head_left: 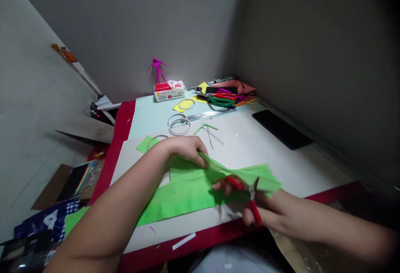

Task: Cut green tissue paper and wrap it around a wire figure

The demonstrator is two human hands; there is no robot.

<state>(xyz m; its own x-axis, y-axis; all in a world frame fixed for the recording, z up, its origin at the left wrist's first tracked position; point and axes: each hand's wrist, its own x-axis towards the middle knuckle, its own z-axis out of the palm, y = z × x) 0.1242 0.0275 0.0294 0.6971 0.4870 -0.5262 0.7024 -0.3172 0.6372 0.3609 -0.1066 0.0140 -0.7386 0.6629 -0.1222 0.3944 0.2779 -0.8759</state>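
My left hand (189,150) pinches the upper edge of a bright green sheet (184,196), thumb against fingers. The sheet looks like thin crepe-like paper, with a fold raised along its far side. In my right hand (271,210) is a pair of red-handled scissors (252,194), its handles spread and its blades apart, pointing back towards the wrist. Part of the sheet stretches over the right fingers, so some of them are hidden. The left forearm covers the sheet's left part.
Grey rings (179,126), a green-wrapped wire piece (206,128) and thin wires (209,115) lie beyond my hands. Further back are a small box (169,93), a magenta figure (157,68) and green-handled pliers (221,101). A black phone (281,129) rests at right.
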